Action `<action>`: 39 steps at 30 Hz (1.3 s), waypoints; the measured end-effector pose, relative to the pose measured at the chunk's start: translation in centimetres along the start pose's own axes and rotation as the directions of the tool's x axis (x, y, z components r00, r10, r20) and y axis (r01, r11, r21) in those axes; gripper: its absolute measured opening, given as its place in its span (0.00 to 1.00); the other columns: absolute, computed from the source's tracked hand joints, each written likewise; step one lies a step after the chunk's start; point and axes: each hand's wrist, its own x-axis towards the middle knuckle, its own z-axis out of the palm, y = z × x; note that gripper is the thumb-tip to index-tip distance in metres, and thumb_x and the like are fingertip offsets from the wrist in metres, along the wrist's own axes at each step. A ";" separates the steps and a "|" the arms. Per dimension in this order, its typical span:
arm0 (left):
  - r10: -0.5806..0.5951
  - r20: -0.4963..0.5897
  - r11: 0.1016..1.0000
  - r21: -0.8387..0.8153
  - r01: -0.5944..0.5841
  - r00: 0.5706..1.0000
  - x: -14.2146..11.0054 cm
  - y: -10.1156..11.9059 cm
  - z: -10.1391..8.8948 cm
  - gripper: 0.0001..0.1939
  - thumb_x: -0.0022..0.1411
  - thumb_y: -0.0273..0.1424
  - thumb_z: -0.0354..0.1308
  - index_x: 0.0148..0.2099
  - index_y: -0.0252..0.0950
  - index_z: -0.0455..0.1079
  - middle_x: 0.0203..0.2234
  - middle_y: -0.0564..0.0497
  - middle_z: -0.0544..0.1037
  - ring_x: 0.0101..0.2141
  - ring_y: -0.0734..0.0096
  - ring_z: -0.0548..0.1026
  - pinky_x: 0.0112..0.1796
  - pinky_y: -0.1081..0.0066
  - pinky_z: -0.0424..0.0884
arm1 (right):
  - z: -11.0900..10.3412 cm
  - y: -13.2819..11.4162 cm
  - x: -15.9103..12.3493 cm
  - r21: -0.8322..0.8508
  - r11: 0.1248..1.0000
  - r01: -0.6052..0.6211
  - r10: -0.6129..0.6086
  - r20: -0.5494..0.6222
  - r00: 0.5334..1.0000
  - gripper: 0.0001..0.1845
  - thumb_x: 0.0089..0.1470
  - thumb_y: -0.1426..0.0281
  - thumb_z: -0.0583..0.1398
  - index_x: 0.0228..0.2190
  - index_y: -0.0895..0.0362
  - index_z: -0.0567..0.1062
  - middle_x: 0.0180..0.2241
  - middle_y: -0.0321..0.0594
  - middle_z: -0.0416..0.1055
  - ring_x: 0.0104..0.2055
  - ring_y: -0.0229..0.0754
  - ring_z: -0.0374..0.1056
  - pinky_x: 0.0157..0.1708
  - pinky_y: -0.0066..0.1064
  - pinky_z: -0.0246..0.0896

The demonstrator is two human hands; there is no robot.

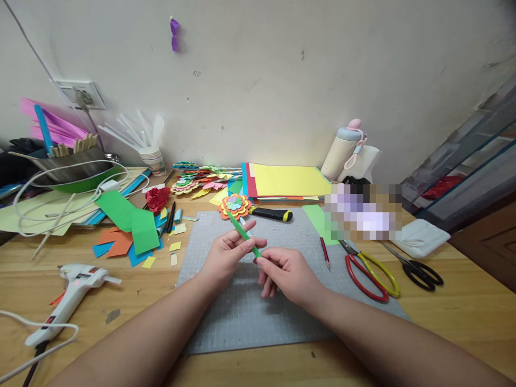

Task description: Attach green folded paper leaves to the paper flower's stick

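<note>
Above the grey cutting mat, a narrow green paper strip slants between my two hands. My left hand holds it along its length, thumb pressed on it and some fingers stretched out. At its lower end my right hand pinches it between thumb and forefinger, the other fingers curled beneath. Whether the strip is folded or wrapped around something, I cannot tell. Just beyond my left hand lies a layered paper flower in orange, yellow and pastel colours. A black and yellow utility knife rests beside the flower.
A white glue gun and green paper pieces lie left. Scissors with red and yellow handles, black scissors and a pencil are right. Coloured paper sheets and a bottle stand near the wall.
</note>
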 end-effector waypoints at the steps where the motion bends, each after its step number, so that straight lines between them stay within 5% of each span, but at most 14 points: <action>1: 0.007 -0.011 1.000 0.015 -0.007 1.000 0.0 0.0 0.0 0.22 0.54 0.34 0.62 0.52 0.36 0.69 0.34 0.45 0.80 0.38 0.64 0.76 0.45 0.62 0.67 | 0.0 0.0 0.0 0.018 1.000 -0.013 0.013 0.001 1.000 0.18 0.53 0.56 0.55 0.21 0.57 0.67 0.16 0.31 0.66 0.16 0.35 0.68 0.14 0.24 0.61; 26: 0.082 -0.174 0.997 0.019 -0.079 0.981 0.6 0.6 -0.8 0.16 0.57 0.39 0.58 0.43 0.34 0.74 0.34 0.45 0.80 0.38 0.62 0.76 0.43 0.63 0.68 | 0.1 0.4 0.1 0.007 0.998 -0.065 0.065 0.036 0.997 0.16 0.54 0.59 0.55 0.23 0.58 0.66 0.17 0.31 0.67 0.15 0.34 0.68 0.12 0.21 0.56; 31: 0.172 -0.239 0.975 0.181 -0.130 0.956 1.0 0.4 -1.4 0.15 0.57 0.40 0.58 0.37 0.33 0.76 0.36 0.44 0.80 0.43 0.60 0.74 0.46 0.63 0.67 | 0.1 0.4 0.3 0.042 0.994 -0.096 0.094 0.054 0.994 0.14 0.53 0.59 0.55 0.25 0.58 0.67 0.17 0.31 0.68 0.15 0.35 0.68 0.11 0.20 0.56; 33: 0.152 -0.195 0.981 0.152 -0.124 0.969 1.1 0.3 -1.6 0.17 0.58 0.41 0.56 0.41 0.33 0.75 0.35 0.44 0.80 0.41 0.60 0.74 0.45 0.62 0.68 | 0.0 0.4 0.3 0.063 0.995 -0.079 0.076 0.052 0.996 0.15 0.54 0.59 0.55 0.26 0.58 0.68 0.17 0.31 0.68 0.15 0.35 0.68 0.12 0.21 0.58; 36: 0.037 0.014 0.998 0.053 -0.037 0.999 1.0 0.1 -1.5 0.22 0.57 0.44 0.55 0.47 0.34 0.73 0.39 0.43 0.79 0.40 0.60 0.75 0.43 0.62 0.68 | -0.1 0.4 0.3 0.071 0.997 -0.027 0.026 0.019 0.999 0.16 0.55 0.59 0.54 0.27 0.59 0.69 0.18 0.31 0.67 0.16 0.34 0.68 0.14 0.22 0.60; 39: -0.061 0.098 0.977 0.212 0.039 0.993 0.5 0.1 -0.9 0.18 0.54 0.41 0.60 0.42 0.34 0.76 0.36 0.44 0.80 0.38 0.61 0.75 0.43 0.64 0.68 | -0.3 0.6 0.4 0.052 0.999 -0.002 0.001 0.006 1.000 0.17 0.55 0.58 0.54 0.25 0.59 0.69 0.18 0.31 0.66 0.17 0.34 0.68 0.15 0.23 0.61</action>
